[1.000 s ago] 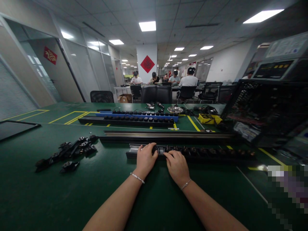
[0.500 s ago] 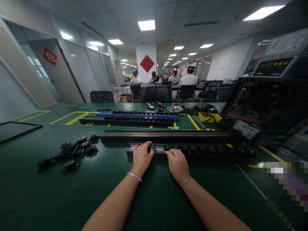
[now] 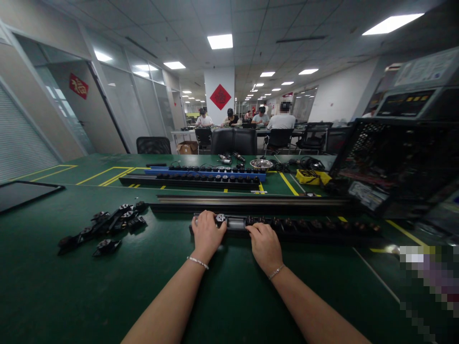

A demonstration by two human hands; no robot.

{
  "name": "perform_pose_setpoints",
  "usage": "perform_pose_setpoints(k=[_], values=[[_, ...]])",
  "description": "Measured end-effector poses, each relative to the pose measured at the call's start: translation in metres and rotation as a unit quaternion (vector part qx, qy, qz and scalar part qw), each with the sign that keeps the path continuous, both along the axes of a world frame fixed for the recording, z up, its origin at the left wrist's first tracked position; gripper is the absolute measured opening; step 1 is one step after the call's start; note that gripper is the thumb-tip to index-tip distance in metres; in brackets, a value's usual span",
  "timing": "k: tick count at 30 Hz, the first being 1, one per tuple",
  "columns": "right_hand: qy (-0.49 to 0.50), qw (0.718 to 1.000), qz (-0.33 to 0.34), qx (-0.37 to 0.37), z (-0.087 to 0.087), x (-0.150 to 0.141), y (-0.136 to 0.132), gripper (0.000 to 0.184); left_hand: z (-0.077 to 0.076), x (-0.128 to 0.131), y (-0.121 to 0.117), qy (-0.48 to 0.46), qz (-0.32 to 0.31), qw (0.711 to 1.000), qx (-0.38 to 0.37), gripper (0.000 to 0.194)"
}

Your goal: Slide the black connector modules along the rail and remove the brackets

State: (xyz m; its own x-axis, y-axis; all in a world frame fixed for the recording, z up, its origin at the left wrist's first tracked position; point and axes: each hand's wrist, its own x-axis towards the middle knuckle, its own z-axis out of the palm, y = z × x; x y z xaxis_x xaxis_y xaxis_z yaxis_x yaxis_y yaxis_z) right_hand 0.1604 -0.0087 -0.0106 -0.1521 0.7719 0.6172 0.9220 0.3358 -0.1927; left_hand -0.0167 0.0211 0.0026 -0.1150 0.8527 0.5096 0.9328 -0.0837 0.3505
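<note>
A long black channel (image 3: 236,232) with a silvery inner bed lies across the table before me. A row of black socket-like modules (image 3: 288,223) fills its right part. One module with a pale metallic face (image 3: 221,218) sits farther left in the channel, with a bare stretch between it and the row. My left hand (image 3: 208,232) is closed around that module, thumb at the near side and fingers over the channel's left end. My right hand (image 3: 266,244) grips the channel's near edge by the first module of the row, its fingertips bent and partly hidden.
A pile of loose black modules (image 3: 114,222) lies at left. Behind the channel are another long black rail (image 3: 251,205), a blue rail (image 3: 208,174) with modules, and a metal bowl (image 3: 261,164). An opened computer case (image 3: 390,157) stands at right; a dark panel (image 3: 28,193) lies far left.
My left hand has slid a little to the left, and the module's pale face now shows beside its fingers. My right hand has stayed in place.
</note>
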Motion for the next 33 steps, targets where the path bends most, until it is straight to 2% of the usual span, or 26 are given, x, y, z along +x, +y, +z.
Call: perform_pose_setpoints(k=[8,13,20,24,29,33], values=[[-0.004,1.000,-0.001,0.010,-0.001,0.000,0.000,0.022,0.001,-0.001,0.000,0.017,0.012,1.000,0.008,0.028],[0.003,1.000,0.002,0.008,-0.001,0.000,0.000,0.022,0.003,-0.012,0.002,0.017,0.042,0.999,0.002,0.030],[0.006,1.000,0.006,0.010,0.000,0.000,0.000,0.023,0.002,-0.037,0.008,0.030,-0.003,0.999,-0.009,0.032],[-0.001,1.000,0.002,0.014,-0.001,0.000,0.000,0.023,0.001,-0.046,0.009,-0.020,0.015,0.999,-0.033,0.031],[0.001,1.000,0.006,0.014,-0.001,0.001,0.000,0.024,0.003,-0.050,0.008,-0.105,0.032,0.989,-0.099,0.045],[-0.002,1.000,0.004,0.009,0.000,0.001,0.000,0.024,0.004,-0.054,0.008,-0.126,0.037,0.988,-0.086,0.044]])
